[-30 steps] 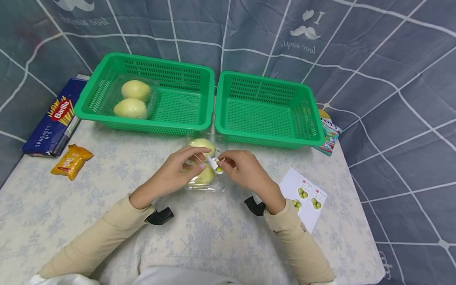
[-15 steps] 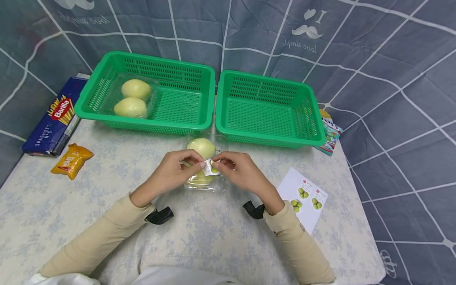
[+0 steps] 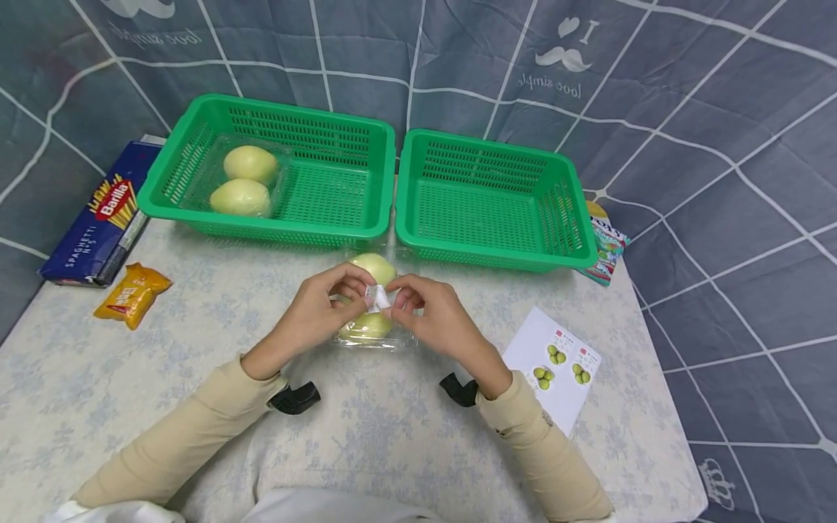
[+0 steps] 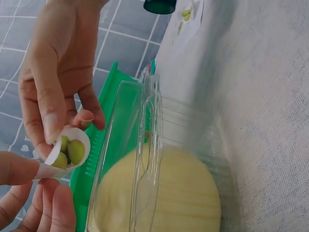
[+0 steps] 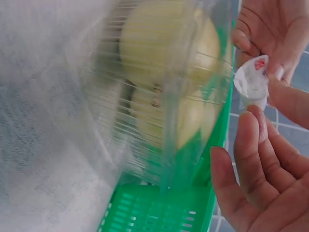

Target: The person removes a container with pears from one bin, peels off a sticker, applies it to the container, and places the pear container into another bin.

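Note:
A clear clamshell box (image 3: 371,328) with two pale yellow fruits (image 3: 374,267) lies on the table in front of the baskets. Just above it, my left hand (image 3: 362,292) and right hand (image 3: 397,302) meet and both pinch a small round sticker (image 3: 378,298). The left wrist view shows the sticker (image 4: 66,153) curled, printed with green fruits, over the clamshell (image 4: 159,188). From the right wrist the sticker (image 5: 252,82) shows its white back beside the clamshell (image 5: 164,96).
Two green baskets stand behind: the left basket (image 3: 327,218) holds another clamshell of fruits (image 3: 243,181), the right basket (image 3: 490,207) holds nothing. A sticker sheet (image 3: 556,363) lies right of my right arm. A spaghetti box (image 3: 98,218), yellow packet (image 3: 131,294) and colourful packet (image 3: 604,250) lie at the edges.
Both hands drew closer together over the clamshell. The sticker between them turned, so its white back now faces the head camera.

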The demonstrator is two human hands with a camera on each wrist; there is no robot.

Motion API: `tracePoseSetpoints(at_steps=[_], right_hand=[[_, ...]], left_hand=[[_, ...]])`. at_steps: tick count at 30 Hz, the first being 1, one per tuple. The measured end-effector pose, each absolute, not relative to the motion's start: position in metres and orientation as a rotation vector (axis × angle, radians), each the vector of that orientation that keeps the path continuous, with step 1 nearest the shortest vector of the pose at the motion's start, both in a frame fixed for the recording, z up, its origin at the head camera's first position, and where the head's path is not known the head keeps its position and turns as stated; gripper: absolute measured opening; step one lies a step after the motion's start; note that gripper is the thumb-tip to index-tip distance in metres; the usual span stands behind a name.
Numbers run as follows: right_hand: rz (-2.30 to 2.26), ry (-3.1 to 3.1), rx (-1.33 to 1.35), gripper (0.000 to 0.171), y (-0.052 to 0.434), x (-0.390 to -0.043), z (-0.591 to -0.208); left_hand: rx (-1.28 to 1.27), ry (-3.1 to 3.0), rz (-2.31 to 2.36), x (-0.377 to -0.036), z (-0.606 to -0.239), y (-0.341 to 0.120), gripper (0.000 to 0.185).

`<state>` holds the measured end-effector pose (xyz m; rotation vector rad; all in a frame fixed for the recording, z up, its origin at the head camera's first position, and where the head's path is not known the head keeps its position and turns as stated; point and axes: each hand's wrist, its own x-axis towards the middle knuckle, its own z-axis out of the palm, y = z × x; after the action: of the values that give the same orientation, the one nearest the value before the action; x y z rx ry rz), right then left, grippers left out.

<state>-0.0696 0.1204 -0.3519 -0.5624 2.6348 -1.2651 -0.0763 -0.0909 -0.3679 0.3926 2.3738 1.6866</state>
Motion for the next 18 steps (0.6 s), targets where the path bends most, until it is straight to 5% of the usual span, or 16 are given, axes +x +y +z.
tracePoseSetpoints(at_steps=[8, 18], right_hand=[[-1.257, 2.687, -0.485, 0.034, 0.1179, -0.0679, -0.356], [-1.346, 2.706, -0.515, 0.017, 0.1194, -0.071, -0.357]], left_hand=[[0.396, 2.332, 1.708, -0.0774, -0.3664, -0.0933, 0.029], [0.367, 2.289, 1.758, -0.0797, -0.3671, -0.0938, 0.026]])
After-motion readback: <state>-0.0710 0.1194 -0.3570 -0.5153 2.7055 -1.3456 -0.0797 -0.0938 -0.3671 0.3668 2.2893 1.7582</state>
